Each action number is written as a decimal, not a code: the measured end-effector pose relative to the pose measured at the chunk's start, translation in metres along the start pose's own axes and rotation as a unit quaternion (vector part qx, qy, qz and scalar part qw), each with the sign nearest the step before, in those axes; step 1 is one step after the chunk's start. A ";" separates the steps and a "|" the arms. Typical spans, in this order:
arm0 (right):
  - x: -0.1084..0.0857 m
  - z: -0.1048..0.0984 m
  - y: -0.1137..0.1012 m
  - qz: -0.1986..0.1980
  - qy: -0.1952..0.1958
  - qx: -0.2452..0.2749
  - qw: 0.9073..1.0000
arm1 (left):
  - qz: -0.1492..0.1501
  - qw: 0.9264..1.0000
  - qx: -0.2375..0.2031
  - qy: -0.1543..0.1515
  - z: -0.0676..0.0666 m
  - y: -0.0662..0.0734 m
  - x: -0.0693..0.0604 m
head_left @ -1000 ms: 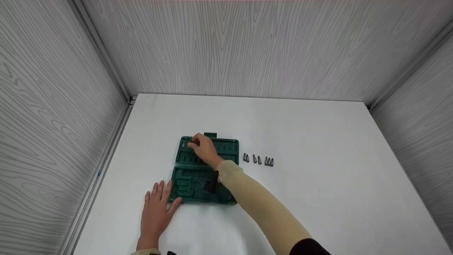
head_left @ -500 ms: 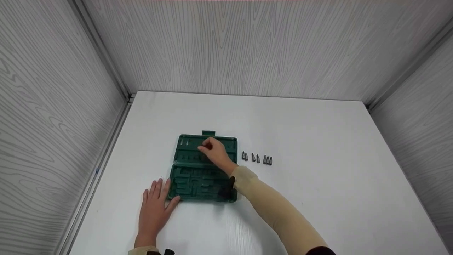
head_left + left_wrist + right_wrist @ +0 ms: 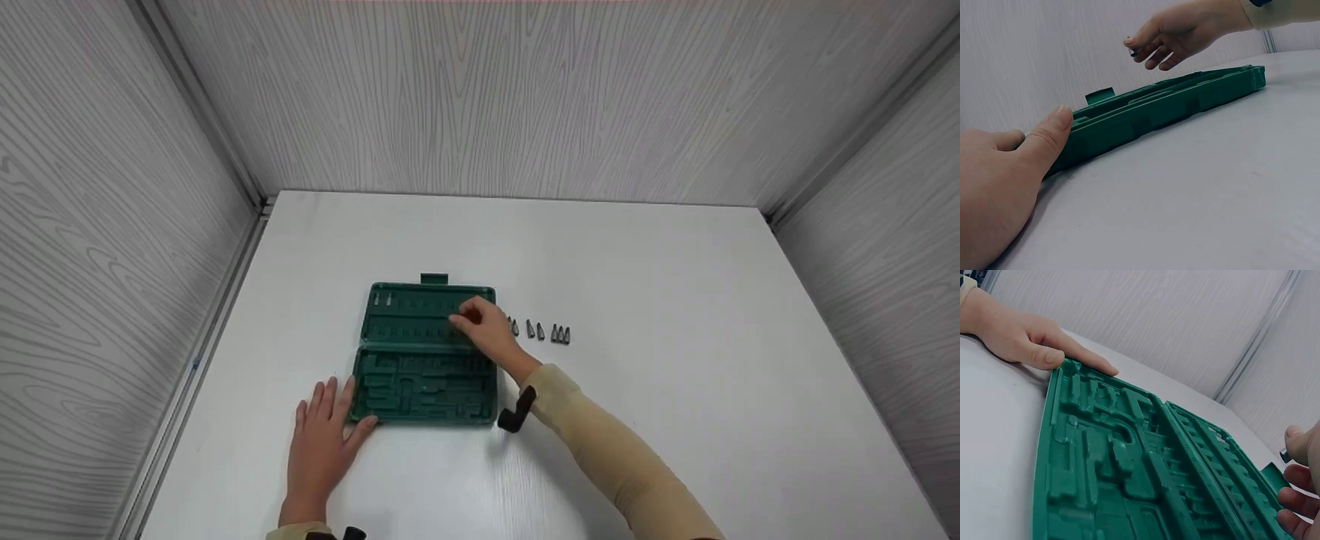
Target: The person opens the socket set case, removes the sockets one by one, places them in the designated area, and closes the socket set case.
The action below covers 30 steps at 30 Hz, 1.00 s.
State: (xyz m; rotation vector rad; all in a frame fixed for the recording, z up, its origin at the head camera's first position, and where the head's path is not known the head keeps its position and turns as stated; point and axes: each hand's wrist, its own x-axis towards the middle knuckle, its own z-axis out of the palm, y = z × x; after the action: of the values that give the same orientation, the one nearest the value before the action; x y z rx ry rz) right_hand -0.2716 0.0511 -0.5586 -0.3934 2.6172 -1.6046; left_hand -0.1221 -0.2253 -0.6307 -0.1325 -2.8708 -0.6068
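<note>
The green case [image 3: 424, 345] lies unfolded on the table, with two small metal bits [image 3: 388, 299] in its far left part. My left hand [image 3: 319, 450] rests flat beside the near left corner, fingers spread, thumb touching the rim. Above the far half's right side, my right hand [image 3: 486, 330] pinches a small metal piece [image 3: 1132, 52] between thumb and index finger, also visible in the right wrist view at the thumb tip. Several dark pointed bits [image 3: 561, 334] stand or lie in small groups right of the case; the right hand partly hides the nearest group.
A white table [image 3: 675, 420] carries everything, with wood-patterned panels [image 3: 480, 97] at the back and both sides. The latch tab [image 3: 434, 278] sticks out from the case's far edge. A black device on the right wrist hangs just right of the case.
My right hand has moved from the case's far left part to its right side, uncovering the two bits there. My left hand keeps its place by the corner.
</note>
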 end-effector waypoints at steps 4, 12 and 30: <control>-0.010 -0.012 0.004 0.008 0.010 0.007 1.000 | 0.002 1.000 0.000 -0.002 0.000 0.000 -0.001; -0.032 -0.042 0.021 0.034 0.053 0.013 0.998 | 0.003 1.000 -0.003 0.004 0.000 0.000 0.000; -0.085 -0.130 0.079 0.088 0.169 -0.010 0.982 | -0.005 1.000 -0.006 -0.010 -0.001 0.002 -0.001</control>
State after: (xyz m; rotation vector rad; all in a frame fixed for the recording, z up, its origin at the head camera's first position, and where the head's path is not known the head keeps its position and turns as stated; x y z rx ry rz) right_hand -0.2269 0.2181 -0.5762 0.1214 2.8072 -1.7182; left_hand -0.1206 -0.2238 -0.6298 -0.1264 -2.8904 -0.6272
